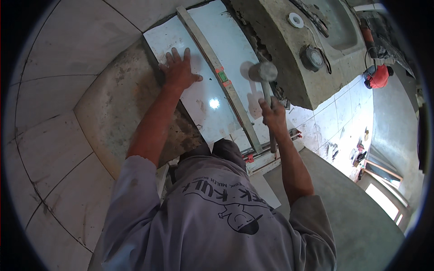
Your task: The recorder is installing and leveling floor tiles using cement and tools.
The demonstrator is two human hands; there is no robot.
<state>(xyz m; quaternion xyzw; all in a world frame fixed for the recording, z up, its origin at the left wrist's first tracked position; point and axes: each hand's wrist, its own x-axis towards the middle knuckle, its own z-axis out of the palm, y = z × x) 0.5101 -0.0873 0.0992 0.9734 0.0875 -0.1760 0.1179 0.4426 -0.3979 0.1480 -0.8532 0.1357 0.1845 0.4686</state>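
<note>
My left hand point(178, 70) lies with fingers spread on a large white tile point(158, 38), close to its left edge. In my right hand point(274, 112) is the handle of a mallet point(267, 72) with a rounded grey head, held over the tile's right side. A long spirit level point(201, 40) with a green vial rests lengthwise on the tile between my hands. Whether the mallet head touches the tile I cannot tell.
Bare concrete point(122, 86) borders the tile on the left. To the right rises a rough concrete counter point(289, 49) with a basin point(346, 27), a tape roll point(295, 20) and a round grey object point(312, 58). A person in red point(379, 77) is at the far right.
</note>
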